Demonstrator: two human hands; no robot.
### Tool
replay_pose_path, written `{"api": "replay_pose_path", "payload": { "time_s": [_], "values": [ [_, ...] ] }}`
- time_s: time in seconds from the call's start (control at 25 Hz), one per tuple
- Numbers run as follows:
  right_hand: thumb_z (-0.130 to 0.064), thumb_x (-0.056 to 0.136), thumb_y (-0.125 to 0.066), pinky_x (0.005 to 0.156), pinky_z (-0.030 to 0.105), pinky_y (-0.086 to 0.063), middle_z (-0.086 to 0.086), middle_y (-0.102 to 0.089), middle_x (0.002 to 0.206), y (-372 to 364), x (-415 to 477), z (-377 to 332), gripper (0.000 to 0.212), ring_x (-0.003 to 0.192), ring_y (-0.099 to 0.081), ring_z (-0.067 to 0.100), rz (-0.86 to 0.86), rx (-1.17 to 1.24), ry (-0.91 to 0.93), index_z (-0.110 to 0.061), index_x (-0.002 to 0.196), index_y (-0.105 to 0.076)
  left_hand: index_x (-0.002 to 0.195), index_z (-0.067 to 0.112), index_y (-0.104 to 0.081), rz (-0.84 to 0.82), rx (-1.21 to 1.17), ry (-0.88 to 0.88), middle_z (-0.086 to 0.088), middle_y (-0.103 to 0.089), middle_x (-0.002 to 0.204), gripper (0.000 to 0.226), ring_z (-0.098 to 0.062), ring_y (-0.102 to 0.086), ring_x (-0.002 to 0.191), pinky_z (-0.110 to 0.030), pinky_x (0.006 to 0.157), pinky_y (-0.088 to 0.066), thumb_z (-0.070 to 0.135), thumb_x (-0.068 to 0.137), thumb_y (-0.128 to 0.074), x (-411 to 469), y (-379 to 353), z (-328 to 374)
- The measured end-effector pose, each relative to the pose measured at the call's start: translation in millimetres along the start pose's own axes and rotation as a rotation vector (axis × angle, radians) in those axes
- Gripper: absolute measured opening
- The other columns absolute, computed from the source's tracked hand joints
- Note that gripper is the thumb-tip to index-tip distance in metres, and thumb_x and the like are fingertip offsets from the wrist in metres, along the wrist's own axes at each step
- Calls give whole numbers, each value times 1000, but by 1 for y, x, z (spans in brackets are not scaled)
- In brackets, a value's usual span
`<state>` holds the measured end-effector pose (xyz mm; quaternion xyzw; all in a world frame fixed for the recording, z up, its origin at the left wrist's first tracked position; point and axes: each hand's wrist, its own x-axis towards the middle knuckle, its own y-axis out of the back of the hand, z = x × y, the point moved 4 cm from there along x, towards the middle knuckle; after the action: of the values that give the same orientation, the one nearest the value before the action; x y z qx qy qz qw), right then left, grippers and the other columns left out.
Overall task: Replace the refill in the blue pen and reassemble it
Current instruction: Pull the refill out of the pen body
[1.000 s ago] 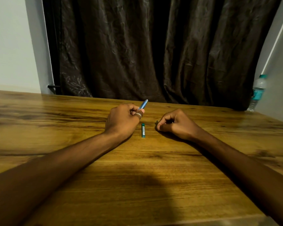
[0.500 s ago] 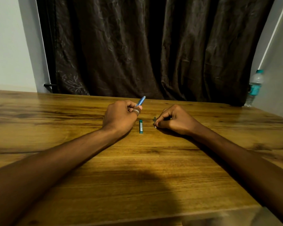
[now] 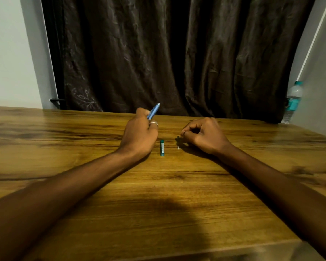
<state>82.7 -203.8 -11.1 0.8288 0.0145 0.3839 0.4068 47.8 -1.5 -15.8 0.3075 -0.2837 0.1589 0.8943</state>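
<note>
From the head camera, the left hand [image 3: 139,135] rests on the brown wood-grain tabletop [image 3: 158,194], its fingers curled tight around a slim blue plastic pen barrel [image 3: 153,111] that sticks up and away past the knuckles; a silver ring [image 3: 154,123] sits on one finger. Just right of that hand lies a short teal refill case [image 3: 162,147], flat on the wood and touching nothing. The right hand [image 3: 203,135] rests near it, thumb and forefinger pinched on a small dark part [image 3: 178,137], possibly a pen tip, too small to tell. A tiny white bit [image 3: 178,147] lies beside it. A clear water bottle [image 3: 292,101] stands far right, before a dark curtain [image 3: 167,53].
</note>
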Motion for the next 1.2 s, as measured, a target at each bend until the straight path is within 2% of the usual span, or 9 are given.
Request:
{"api": "replay_pose_path", "payload": {
  "time_s": [0.12,0.2,0.32,0.44,0.56,0.76,1.04,1.2],
  "values": [
    [-20,84,-69,64,4,-45,-24,-67,71,0,1,-2,13,80,-65,-9,26,-47,32,-27,79,-78,112,21,-56,-89,146,84,2,-61,74,19,-12,-57,59,-28,47,-41,35,100,-52,0,0,0],
    [-21,84,-68,64,5,-45,-23,-68,72,-1,1,-3,13,80,-65,-7,31,-70,32,-29,79,-77,92,23,-63,-169,348,81,2,-63,70,31,-15,-59,61,-30,51,-46,54,93,-57,-3,-2,1],
    [-23,85,-68,65,16,-52,-17,-72,75,-1,1,-4,12,77,-66,-4,48,-100,26,-26,81,-78,77,23,-64,-275,494,90,3,-66,69,44,-17,-63,66,-32,60,-53,67,81,-63,-9,-7,2],
    [-26,85,-66,68,30,-57,-12,-75,80,0,2,-6,14,74,-66,0,80,-154,46,-23,85,-79,82,24,-65,-334,478,124,3,-66,75,36,-17,-62,72,-33,63,-53,60,79,-70,-8,-7,1],
    [-28,84,-64,70,34,-58,-9,-76,83,1,3,-7,17,76,-67,3,95,-174,60,-21,86,-80,88,23,-70,-346,445,141,2,-67,77,23,-16,-63,74,-31,59,-50,45,84,-71,-3,-2,-2],
    [-28,87,-65,71,35,-57,-7,-76,87,1,2,-10,17,78,-65,5,68,-204,91,-20,90,-79,95,22,-71,-362,374,204,1,-66,81,16,-15,-61,75,-30,55,-40,36,89,-69,3,4,-12],
    [-30,88,-61,67,35,-56,-10,-73,85,-2,1,-15,20,75,-63,4,33,-256,116,-21,88,-79,91,28,-74,-369,241,222,8,-69,91,11,-11,-61,84,-29,66,-45,35,83,-77,12,6,-28],
    [-35,87,-58,64,33,-54,-7,-72,87,0,1,-14,24,77,-64,11,74,-302,89,-23,92,-78,87,25,-74,-342,196,219,3,-69,85,11,-17,-63,84,-31,69,-47,36,86,-75,16,7,-30]
  ]
}}
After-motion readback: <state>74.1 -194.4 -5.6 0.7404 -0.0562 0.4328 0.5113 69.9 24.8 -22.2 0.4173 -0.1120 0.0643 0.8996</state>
